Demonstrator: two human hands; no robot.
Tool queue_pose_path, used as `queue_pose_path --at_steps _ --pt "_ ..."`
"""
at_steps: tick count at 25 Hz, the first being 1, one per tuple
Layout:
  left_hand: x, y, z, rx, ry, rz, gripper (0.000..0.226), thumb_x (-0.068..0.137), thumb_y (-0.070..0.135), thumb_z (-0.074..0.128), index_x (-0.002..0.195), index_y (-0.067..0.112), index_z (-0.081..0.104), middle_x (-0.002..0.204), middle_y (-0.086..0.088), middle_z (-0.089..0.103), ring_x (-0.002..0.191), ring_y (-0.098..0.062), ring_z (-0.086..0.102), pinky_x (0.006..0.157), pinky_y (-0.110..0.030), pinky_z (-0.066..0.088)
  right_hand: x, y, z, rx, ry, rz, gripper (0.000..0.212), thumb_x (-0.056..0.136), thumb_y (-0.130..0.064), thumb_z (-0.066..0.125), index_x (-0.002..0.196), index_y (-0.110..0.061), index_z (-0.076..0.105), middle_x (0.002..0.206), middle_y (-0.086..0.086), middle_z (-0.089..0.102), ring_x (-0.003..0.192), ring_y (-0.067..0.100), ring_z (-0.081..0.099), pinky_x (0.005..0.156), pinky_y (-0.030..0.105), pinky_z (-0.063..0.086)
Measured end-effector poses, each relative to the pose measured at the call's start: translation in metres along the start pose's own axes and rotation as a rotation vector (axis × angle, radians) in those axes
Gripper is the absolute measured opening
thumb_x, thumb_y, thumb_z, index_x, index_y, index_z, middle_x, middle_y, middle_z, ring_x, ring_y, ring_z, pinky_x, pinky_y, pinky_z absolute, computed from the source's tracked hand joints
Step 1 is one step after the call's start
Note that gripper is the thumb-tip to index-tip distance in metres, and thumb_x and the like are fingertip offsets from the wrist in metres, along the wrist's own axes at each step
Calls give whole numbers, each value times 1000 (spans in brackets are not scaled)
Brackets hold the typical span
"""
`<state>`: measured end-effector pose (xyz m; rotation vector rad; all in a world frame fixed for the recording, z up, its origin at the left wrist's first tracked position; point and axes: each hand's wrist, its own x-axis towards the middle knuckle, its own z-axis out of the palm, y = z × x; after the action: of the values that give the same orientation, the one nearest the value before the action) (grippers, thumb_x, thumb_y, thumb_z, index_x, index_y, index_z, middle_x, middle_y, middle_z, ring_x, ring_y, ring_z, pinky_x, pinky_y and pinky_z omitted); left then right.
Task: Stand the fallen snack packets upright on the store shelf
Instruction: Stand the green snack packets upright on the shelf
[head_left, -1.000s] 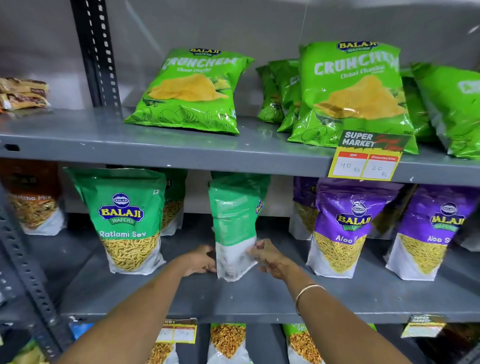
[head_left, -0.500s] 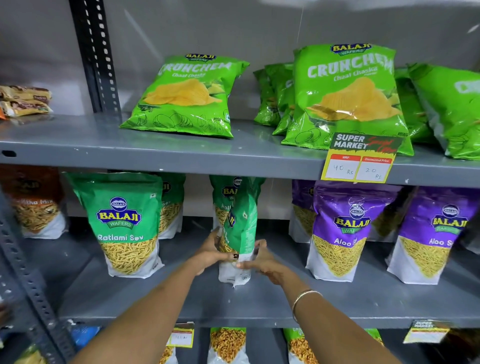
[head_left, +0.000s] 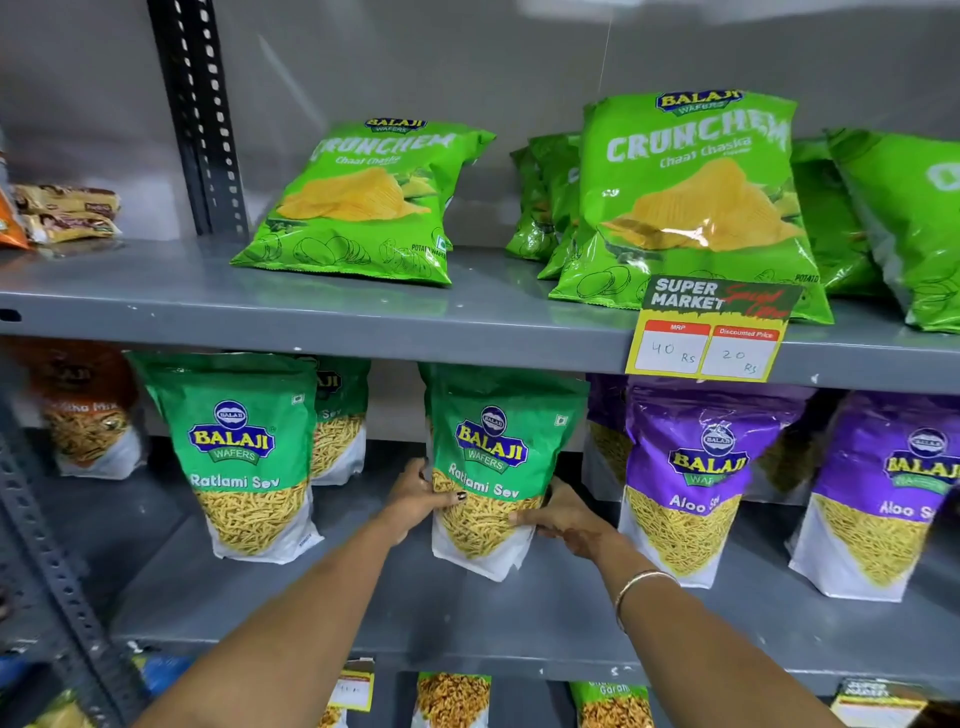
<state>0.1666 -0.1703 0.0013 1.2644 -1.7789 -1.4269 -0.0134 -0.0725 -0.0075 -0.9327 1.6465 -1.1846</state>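
Both hands clamp the Ratlami Sev packet (head_left: 491, 467) low down, left hand (head_left: 415, 499) and right hand (head_left: 563, 517) on either edge. It stands upright, label facing us, on the grey middle shelf (head_left: 467, 613). Farther up, Crunchem bags (head_left: 363, 202) lean back.

On the grey metal shelf (head_left: 519, 613), the held Ratlami Sev packet (head_left: 498, 467) was green above, with a yellow-and-blue logo and a white base around golden-yellow sev. To its right stood purple Aloo Sev packets (head_left: 696, 478); above it lay lime-green Crunchem bags (head_left: 691, 202) and a yellow, red and black price tag (head_left: 711, 332).
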Motion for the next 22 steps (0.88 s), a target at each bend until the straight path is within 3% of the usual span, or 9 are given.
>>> queue_pose_path --at_steps 3,6,8,10,12,14,17,19,22 --pt "1 -7 2 125 84 11 44 73 9 76 112 1 58 108 -12 64 95 -20 58 73 -24 45 11 4 -1 -2 -6 -62 65 66 16 71 126 8 47 128 23 59 103 29 63 88 34 55" --pt "-2 -9 7 129 109 9 34 74 12 75 98 12 52 100 -5 58 92 -18 54 72 -25 42 17 6 -4 -13 -30 -95 66 64 13 74 126 7 49 127 25 60 113 33 60 105 46 44" --pt "-6 -8 8 126 109 0 34 75 14 74 97 12 48 101 -6 57 94 -20 55 77 -29 43 15 6 -6 -52 -66 -84 58 69 7 74 122 4 52 119 21 64 100 27 62 93 38 51" --pt "-12 -11 1 186 96 -42 40 74 20 76 100 9 48 107 -11 57 102 -26 58 80 -34 46 10 5 -9 -186 -115 33 50 65 -18 82 108 -5 59 84 13 65 65 16 58 58 25 48" --pt "-20 -17 -17 361 12 -165 44 76 31 73 103 7 48 113 -16 54 103 -28 57 73 -33 45 9 4 -16 -394 -152 242 47 56 -36 84 82 -5 60 52 8 49 37 15 47 39 21 42" --pt "-30 -27 -49 516 -65 -393 48 81 41 64 106 4 49 110 -17 54 94 -27 56 79 -33 47 5 -4 -7 -485 -251 464 21 76 -24 70 70 -5 65 47 13 55 33 25 58 40 30 53" --pt "-41 -43 -113 545 -45 -626 43 85 46 56 88 3 50 79 -9 47 85 -23 60 101 -33 46 6 -20 36 -459 -410 562 21 79 -10 58 65 -8 74 59 19 66 46 33 68 45 36 59" --pt "-43 -61 -160 526 -23 -659 40 89 43 52 90 3 51 82 -9 48 110 -24 60 101 -31 45 16 -30 89 -472 -452 563 21 83 -14 59 68 -11 73 65 16 67 47 29 69 47 33 59" --pt "-33 -89 -219 424 68 -603 49 80 35 66 109 -3 52 104 -15 58 111 -27 59 103 -35 46 28 -40 176 -385 -365 395 13 85 -25 63 93 -15 61 69 4 68 55 17 67 62 33 53"
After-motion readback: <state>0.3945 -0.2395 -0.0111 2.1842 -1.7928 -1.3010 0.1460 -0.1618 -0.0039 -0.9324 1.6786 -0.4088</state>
